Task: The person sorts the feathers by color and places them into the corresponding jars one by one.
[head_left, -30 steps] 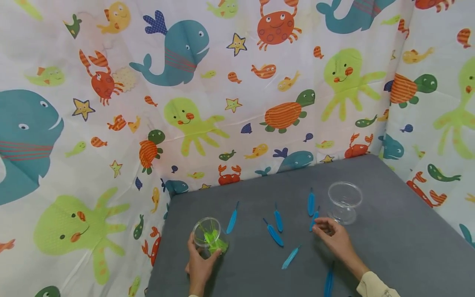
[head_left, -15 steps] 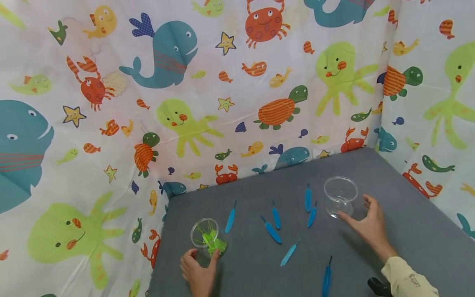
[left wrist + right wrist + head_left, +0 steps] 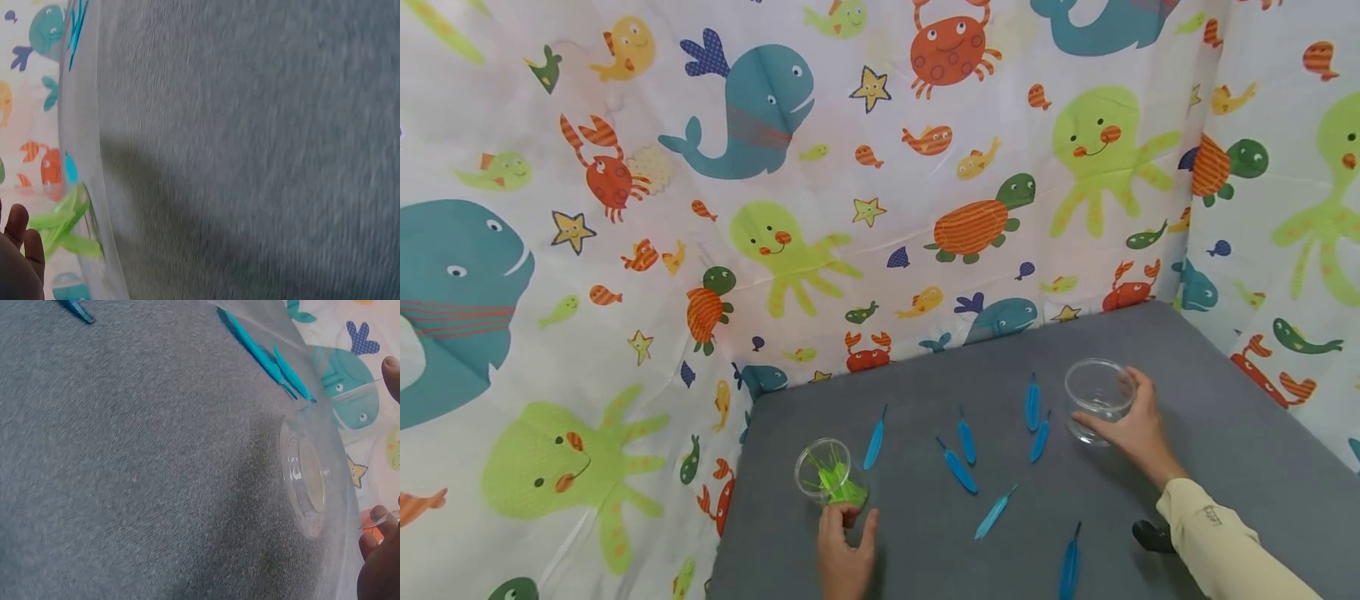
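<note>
My right hand (image 3: pixel 1138 429) grips a clear plastic dessert cup (image 3: pixel 1099 396), with thumb and fingers round opposite sides of its bowl. In the right wrist view the cup's round foot (image 3: pixel 306 478) shows near the table; whether it touches is unclear. My left hand (image 3: pixel 846 554) is just in front of a second clear cup (image 3: pixel 822 450), fingers loosely bent and thumb apart, holding nothing. Bright green feathers (image 3: pixel 842 485) stand in that second cup, quills up. In the left wrist view, fingertips (image 3: pixel 34 250) show beside the green feathers (image 3: pixel 65 225).
Several blue feathers lie scattered on the grey table (image 3: pixel 925 567), among them one feather (image 3: pixel 874 442) by the left cup, one feather (image 3: pixel 996 512) in the middle and one feather (image 3: pixel 1070 567) near the front. A curtain (image 3: pixel 880 233) with sea animals borders the table's back and sides.
My right hand has moved from the blue feathers to the empty clear cup and taken hold of it. My left hand has let go of the cup with green feathers and drawn toward its front.
</note>
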`<state>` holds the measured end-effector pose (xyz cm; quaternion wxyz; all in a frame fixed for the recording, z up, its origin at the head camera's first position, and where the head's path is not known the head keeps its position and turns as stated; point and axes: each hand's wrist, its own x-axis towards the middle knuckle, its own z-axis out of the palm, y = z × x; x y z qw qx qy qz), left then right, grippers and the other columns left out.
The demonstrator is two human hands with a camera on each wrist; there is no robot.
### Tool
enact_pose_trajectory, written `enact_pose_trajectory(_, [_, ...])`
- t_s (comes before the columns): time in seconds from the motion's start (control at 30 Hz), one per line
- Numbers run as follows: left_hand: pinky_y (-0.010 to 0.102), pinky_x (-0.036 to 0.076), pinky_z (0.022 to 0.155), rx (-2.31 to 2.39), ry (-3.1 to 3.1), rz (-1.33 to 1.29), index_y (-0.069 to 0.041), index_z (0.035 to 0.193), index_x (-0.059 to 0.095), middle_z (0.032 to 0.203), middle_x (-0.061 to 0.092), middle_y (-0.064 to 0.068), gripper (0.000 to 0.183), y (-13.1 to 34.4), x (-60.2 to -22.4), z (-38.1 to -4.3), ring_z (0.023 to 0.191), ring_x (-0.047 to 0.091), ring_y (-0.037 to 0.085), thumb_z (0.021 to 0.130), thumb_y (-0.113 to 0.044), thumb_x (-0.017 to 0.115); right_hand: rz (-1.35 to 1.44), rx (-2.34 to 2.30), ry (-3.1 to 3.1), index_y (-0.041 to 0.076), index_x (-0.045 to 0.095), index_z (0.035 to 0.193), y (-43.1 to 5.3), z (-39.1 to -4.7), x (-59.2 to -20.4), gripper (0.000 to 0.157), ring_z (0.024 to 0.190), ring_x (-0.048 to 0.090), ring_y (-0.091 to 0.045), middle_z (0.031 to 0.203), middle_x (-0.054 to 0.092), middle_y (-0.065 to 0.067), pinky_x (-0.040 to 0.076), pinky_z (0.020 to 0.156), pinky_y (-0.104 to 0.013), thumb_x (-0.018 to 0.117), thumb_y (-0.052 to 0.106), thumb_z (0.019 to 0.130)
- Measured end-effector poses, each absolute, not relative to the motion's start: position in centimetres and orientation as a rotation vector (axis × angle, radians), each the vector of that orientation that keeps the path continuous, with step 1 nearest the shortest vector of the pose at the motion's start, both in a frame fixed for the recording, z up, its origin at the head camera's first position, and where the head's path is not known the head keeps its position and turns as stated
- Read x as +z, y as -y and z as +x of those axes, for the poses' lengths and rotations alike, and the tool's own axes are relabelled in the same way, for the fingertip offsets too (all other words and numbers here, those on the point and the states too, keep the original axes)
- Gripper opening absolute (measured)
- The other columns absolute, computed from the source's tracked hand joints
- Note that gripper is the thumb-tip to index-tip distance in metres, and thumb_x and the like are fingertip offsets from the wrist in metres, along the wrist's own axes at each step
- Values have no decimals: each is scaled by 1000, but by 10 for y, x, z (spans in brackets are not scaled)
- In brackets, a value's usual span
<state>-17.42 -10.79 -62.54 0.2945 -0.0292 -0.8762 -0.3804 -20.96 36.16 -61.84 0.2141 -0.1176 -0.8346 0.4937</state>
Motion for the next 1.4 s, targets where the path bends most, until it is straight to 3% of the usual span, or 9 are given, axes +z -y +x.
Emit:
enact_pose_trajectory(0.27, [33, 52, 78, -1148, 2520, -194, -27, 97, 65, 92, 61, -11, 17, 79, -633, -170, 84, 58, 12, 89, -26, 80, -303, 1328, 2363, 5, 12, 160, -364, -202, -622, 120, 141, 35, -54, 156, 33, -32, 32, 105, -76, 91, 37, 76])
enact_pose_trajectory(0.47, [26, 51, 79, -1279, 2719, -471, -24, 102, 70, 94, 62, -14, 8, 48, -631, -166, 86, 58, 6, 96, -27, 73, -256, 1329, 2398, 3, 15, 159, -358, -199, -623, 117, 138, 39, -53, 154, 36, -31, 35, 103, -76, 91, 37, 76])
enact_pose_trajectory(0.7, [20, 46, 75, -1252, 2829, -934, -26, 107, 72, 94, 63, -12, 16, -7, -624, -160, 80, 51, 0, 100, -38, 64, -270, 1359, 2375, 4, 14, 160, -355, -197, -621, 117, 138, 38, -52, 154, 36, -31, 34, 104, -76, 91, 34, 77])
enact_pose_trajectory(0.83, [16, 44, 74, -1044, 2785, -1093, -26, 108, 74, 93, 65, -10, 18, -37, -623, -153, 77, 48, -2, 99, -40, 66, -270, 1364, 2377, 5, 13, 160, -355, -196, -623, 118, 139, 38, -52, 155, 36, -31, 33, 104, -76, 91, 33, 76])
enact_pose_trajectory(1.17, [10, 40, 70, -770, 2798, -1188, -26, 107, 75, 91, 65, -12, 28, -78, -629, -141, 73, 45, -7, 97, -50, 65, -251, 1361, 2374, 5, 15, 160, -356, -198, -627, 118, 139, 39, -52, 155, 36, -30, 34, 105, -75, 92, 34, 76])
enact_pose_trajectory(1.4, [21, 42, 67, -550, 3091, -1018, -37, 99, 75, 84, 61, -18, 31, -105, -628, -138, 70, 45, 0, 85, -65, 72, -261, 1380, 2368, 6, 14, 160, -355, -195, -623, 118, 140, 38, -51, 156, 35, -30, 33, 106, -75, 91, 34, 76])
